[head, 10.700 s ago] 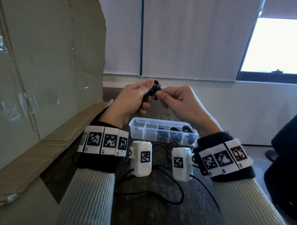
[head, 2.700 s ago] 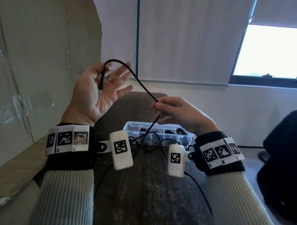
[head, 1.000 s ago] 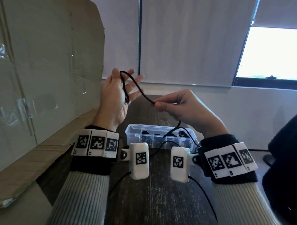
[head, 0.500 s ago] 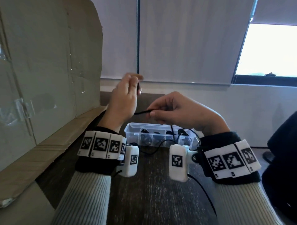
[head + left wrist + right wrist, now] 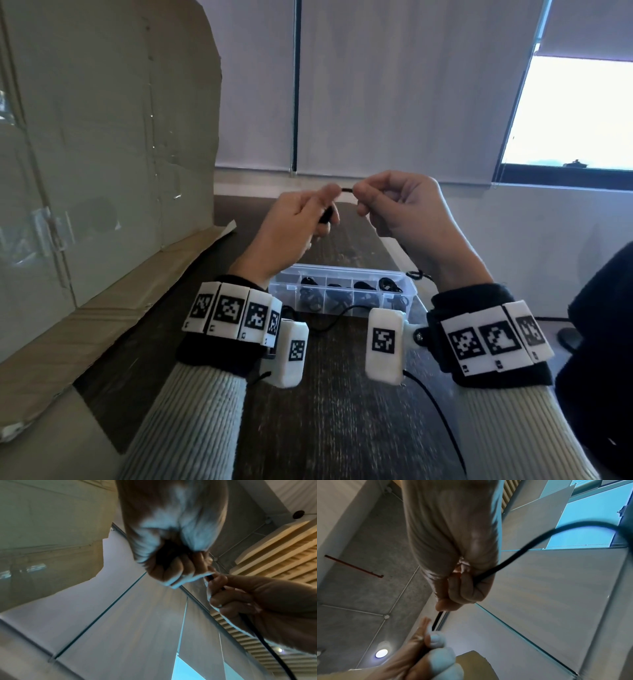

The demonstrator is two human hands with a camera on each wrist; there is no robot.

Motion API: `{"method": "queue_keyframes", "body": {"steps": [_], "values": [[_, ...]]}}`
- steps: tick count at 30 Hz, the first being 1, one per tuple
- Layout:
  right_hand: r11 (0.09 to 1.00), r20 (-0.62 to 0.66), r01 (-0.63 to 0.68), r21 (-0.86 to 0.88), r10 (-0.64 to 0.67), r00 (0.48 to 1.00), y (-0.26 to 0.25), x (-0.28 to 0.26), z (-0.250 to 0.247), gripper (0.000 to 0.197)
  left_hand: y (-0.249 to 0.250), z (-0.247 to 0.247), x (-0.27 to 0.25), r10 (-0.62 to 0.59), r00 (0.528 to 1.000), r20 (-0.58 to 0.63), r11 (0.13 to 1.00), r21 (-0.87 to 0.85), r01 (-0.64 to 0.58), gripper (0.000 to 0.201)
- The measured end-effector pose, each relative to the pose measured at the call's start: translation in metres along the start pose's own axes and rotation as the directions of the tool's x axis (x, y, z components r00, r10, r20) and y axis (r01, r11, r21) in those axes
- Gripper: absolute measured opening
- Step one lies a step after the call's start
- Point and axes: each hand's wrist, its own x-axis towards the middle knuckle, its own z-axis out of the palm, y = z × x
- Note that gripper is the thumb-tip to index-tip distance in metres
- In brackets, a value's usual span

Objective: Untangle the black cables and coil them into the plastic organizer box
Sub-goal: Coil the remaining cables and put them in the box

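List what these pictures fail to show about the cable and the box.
- What the left hand holds: its curled fingers hide the cable in every view.
- The cable's far end: it leaves the right wrist view at the right edge and is hidden behind the right hand in the head view.
- The box contents: dark shapes too small to count; the wrists cover its ends.

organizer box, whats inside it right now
The clear organizer box sits on the table below both hands. Its compartments hold dark coiled cables. The left wrist hides its left end, so what lies there cannot be seen.
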Motion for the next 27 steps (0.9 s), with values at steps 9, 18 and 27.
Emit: {"method": "queue_keyframes", "body": {"steps": [9, 18, 27], "values": [[0.997, 0.208, -0.008, -0.075, 0.024, 0.978, 0.006, -0.004, 0.008, 0.007, 0.013, -0.012, 0.010, -0.150, 0.828, -0.540, 0.884, -0.449, -0.133, 0.044], [0.976, 0.350, 0.036, -0.215, 0.042, 0.936, 0.013, -0.007, 0.027, 0.016, 0.028, -0.009, 0.008, -0.334, 0.894, -0.300, 0.526, -0.846, -0.087, 0.042], [0.965, 0.471, -0.018, -0.263, 0.145, 0.870, 0.009, -0.011, 0.024, 0.016, 0.023, -0.012, 0.007, -0.277, 0.916, -0.289, 0.624, -0.779, -0.057, 0.039]]}}
